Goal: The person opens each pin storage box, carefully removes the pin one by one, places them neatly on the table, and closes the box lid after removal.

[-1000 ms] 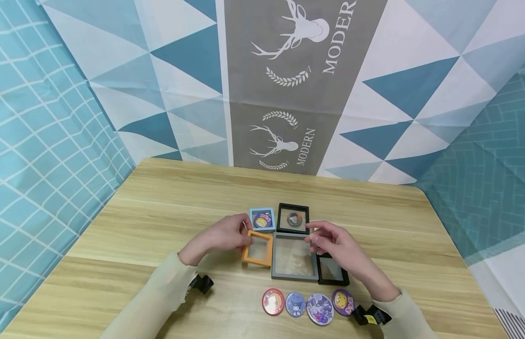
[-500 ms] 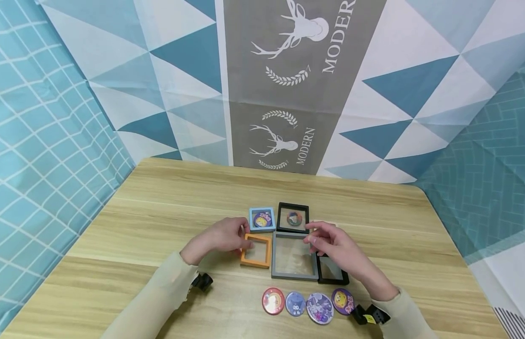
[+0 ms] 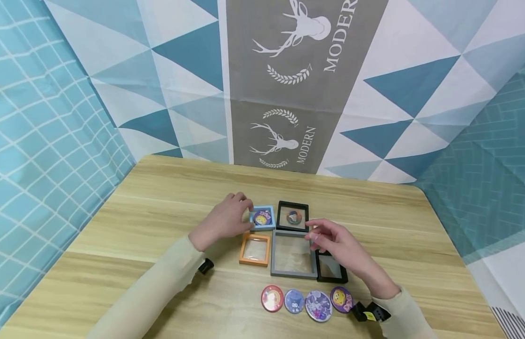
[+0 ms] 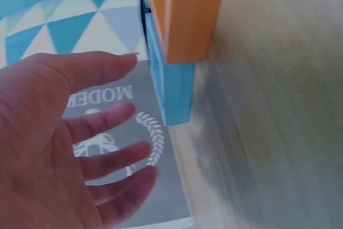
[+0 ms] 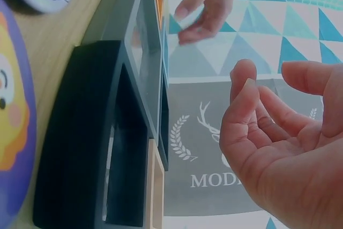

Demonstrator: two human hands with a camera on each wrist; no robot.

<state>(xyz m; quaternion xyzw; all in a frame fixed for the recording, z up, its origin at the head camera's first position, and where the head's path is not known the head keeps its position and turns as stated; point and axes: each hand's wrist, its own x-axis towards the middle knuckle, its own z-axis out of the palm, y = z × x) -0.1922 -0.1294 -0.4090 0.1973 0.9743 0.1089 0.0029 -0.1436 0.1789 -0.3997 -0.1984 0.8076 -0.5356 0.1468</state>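
The spread left hand (image 3: 225,217) is held left of the grey frame (image 3: 291,254), half-curled right hand (image 3: 336,242) above, both empty

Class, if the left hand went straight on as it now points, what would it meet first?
Most likely the light-blue square frame holding a purple round badge, but depth beyond the left hand is unclear.

We see a cloth-screened booth, though home or studio we cannot tell: beyond the left grip (image 3: 226,217) and right grip (image 3: 340,245), a creased deer-print cloth (image 3: 254,84) backs the wood-grain desk (image 3: 181,188); a checked sheet (image 3: 37,141) hangs left of them, a teal sheet (image 3: 499,150) right.
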